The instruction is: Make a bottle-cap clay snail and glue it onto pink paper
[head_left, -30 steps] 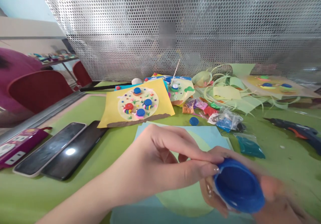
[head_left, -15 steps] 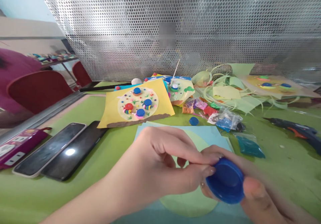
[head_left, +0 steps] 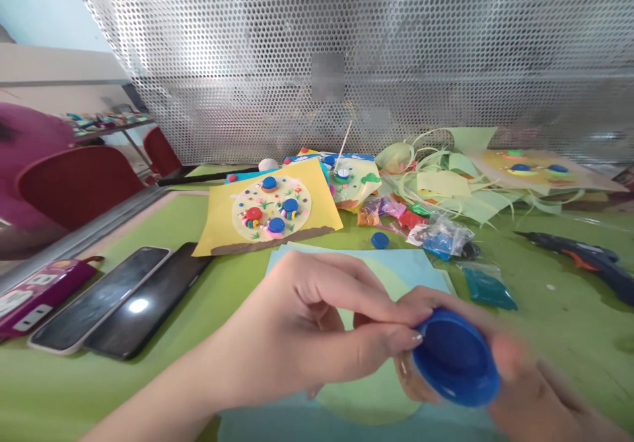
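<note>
Over the light blue paper sheet (head_left: 257, 415) with its pale green circle (head_left: 366, 402), both hands hold a blue bottle cap (head_left: 460, 363), its hollow side towards me. My left hand (head_left: 317, 323) pinches the cap's near left edge between thumb and index finger. My right hand (head_left: 535, 382) wraps around the far and right side, its thumb blurred at the rim. Something tan lies against the cap's lower left outside; I cannot tell whether it is clay or a finger. Behind the paper lies another blue cap (head_left: 380, 240).
Clay packets (head_left: 411, 221), a teal packet (head_left: 488, 287) and a glue gun (head_left: 589, 257) lie to the right. Green paper scraps (head_left: 446, 181) pile up behind. A yellow picture (head_left: 218, 224) with caps stands back left, near two phones (head_left: 143, 303) and a purple box (head_left: 44, 293).
The blue cap has shifted slightly right and turned, showing more of its hollow. My right thumb has moved along the rim to the right; my left hand keeps its pinch.
</note>
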`<act>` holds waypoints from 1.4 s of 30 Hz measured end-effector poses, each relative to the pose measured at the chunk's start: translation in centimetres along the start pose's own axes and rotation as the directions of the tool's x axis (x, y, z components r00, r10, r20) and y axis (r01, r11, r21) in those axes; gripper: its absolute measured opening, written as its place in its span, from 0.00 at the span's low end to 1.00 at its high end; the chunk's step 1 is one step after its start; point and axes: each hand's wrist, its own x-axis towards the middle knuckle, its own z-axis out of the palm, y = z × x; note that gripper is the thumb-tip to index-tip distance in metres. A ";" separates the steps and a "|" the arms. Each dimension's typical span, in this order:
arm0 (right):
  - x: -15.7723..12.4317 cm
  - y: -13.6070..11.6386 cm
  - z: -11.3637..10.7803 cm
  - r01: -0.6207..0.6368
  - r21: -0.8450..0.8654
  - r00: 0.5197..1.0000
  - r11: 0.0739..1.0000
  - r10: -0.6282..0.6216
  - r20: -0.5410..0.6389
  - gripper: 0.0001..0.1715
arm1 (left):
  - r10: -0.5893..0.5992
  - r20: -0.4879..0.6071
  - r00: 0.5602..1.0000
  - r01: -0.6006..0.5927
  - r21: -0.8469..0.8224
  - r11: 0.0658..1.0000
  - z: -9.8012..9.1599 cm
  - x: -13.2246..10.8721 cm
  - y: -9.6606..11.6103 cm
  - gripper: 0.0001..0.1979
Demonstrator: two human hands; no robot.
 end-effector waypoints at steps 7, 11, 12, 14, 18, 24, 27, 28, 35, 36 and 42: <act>-0.3 -0.6 0.2 -0.097 0.112 0.994 0.989 0.090 0.062 0.39 | -0.032 0.012 0.999 0.032 -0.034 0.999 -0.1 -0.2 -0.4 0.13; -0.3 -0.9 0.3 -0.086 0.089 0.995 0.992 0.080 0.060 0.36 | -0.052 0.017 0.999 0.052 -0.025 0.998 -0.2 -0.3 -0.5 0.11; -0.2 -1.0 0.3 -0.075 0.079 0.995 0.994 0.070 0.066 0.35 | -0.050 0.006 0.999 0.050 -0.013 0.999 -0.2 -0.3 -0.6 0.10; 0.0 -1.1 0.4 -0.046 0.055 0.996 0.997 0.041 0.076 0.34 | -0.028 -0.025 0.999 0.029 0.029 0.999 -0.1 -0.4 -0.6 0.09; 0.2 -1.2 0.3 -0.009 0.005 0.996 1.000 0.009 0.092 0.31 | 0.049 -0.066 0.997 -0.040 0.123 0.992 0.2 -0.3 -0.7 0.09; 0.3 -1.3 0.1 0.010 -0.043 0.992 0.999 -0.004 0.127 0.27 | 0.044 -0.137 0.990 -0.029 0.110 0.994 0.8 -0.1 -0.6 0.09; 0.7 -1.6 0.1 0.045 -0.087 0.989 0.995 -0.032 0.144 0.26 | 0.035 -0.178 0.983 -0.016 0.104 0.994 1.0 0.1 -0.4 0.10; 0.9 -1.7 0.2 0.063 -0.102 0.988 0.993 -0.047 0.147 0.26 | 0.037 -0.181 0.983 -0.017 0.109 0.994 1.1 0.1 -0.4 0.10; 1.5 -2.3 0.4 0.186 -0.171 0.977 0.968 -0.164 0.134 0.21 | 0.068 -0.161 0.985 -0.039 0.174 0.984 1.2 0.0 -0.2 0.09; 1.5 -2.3 0.4 0.192 -0.180 0.977 0.965 -0.171 0.126 0.21 | 0.098 -0.160 0.982 -0.064 0.204 0.977 1.3 0.0 -0.2 0.08; 1.7 -1.9 0.2 0.219 -0.243 0.975 0.945 -0.204 0.089 0.19 | 0.357 -0.141 0.923 -0.250 0.483 0.839 1.6 0.0 -0.6 0.11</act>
